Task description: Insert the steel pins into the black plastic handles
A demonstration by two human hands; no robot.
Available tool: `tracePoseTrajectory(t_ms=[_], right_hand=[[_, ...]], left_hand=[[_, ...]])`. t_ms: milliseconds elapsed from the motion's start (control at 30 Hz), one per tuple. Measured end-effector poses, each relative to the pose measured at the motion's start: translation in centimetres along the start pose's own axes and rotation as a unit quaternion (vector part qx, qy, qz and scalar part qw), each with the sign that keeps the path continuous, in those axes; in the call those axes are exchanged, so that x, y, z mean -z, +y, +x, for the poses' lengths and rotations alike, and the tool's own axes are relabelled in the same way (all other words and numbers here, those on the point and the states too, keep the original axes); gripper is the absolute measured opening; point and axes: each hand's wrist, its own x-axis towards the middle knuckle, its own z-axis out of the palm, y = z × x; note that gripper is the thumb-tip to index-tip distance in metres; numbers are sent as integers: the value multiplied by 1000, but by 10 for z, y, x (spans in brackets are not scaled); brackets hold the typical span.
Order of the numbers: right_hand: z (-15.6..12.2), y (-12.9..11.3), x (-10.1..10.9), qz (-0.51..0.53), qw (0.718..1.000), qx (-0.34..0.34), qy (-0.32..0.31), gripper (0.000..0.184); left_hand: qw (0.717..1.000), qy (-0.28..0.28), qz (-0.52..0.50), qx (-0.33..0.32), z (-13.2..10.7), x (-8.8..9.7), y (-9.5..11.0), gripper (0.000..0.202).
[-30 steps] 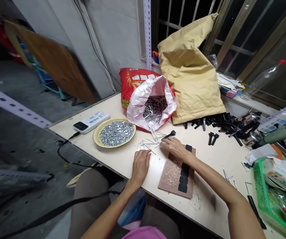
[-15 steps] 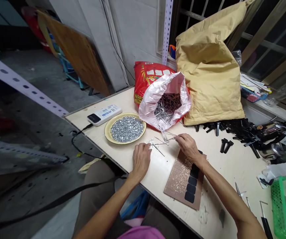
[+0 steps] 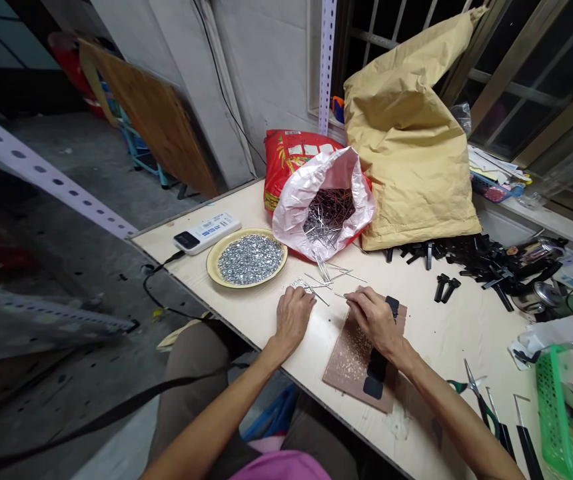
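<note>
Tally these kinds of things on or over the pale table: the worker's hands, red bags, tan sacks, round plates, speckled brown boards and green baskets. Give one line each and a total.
Hands: 2 (left hand, right hand)
Red bag: 1
Tan sack: 1
Round plate: 1
Brown board: 1
Green basket: 1
Total: 7

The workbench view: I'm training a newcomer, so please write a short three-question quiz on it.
1. True or false: the round yellow dish holds small silvery metal pieces.
2. Which hand is nearer the flat, rectangular brown board with black patches?
3. Fill in: the open red plastic bag, lined in pale pink, holds thin metal ____.

Key: 1 true; 2 the right hand; 3 rods.
</note>
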Motion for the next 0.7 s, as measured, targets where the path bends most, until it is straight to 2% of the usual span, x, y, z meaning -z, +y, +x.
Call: tracePoseTrajectory(t_ms=[167,233,300,333,367,400,467,533,600,633,700], right_hand=[[-11,-2,-3,23,999,-36,5,25],[-13,-3,-6,39,997,-64,23,24],[-15,-5,-9,54,993,-96,37,23],[-15,-7,-11,61,992,-107,37,22],[-15,-9,-12,68,991,-112,32,22],[-15,-12,-13,73,991,-113,24,22],[-16,-16,-15,77,991,-106,4,21],[-15,-19,-17,68,992,-102,-11,22],[-15,-21,-17,51,993,-101,-20,22],[-15,-21,-16,41,994,-99,-25,22],[-15,-22,-14,16,995,-93,-35,23]], left_hand=[[999,9,-36,26,4,-2,5,22],[994,16,-95,56,5,0,5,19],[974,16,-203,101,4,4,6,13],[952,6,-277,133,3,7,7,12],[918,-11,-358,172,3,10,8,13],[871,-36,-441,214,2,14,10,17],[756,-93,-582,284,2,22,15,28],[658,-135,-669,318,2,30,21,34],[605,-150,-709,330,2,36,26,35],[593,-151,-717,333,2,38,28,35],[587,-144,-723,334,2,41,31,35]])
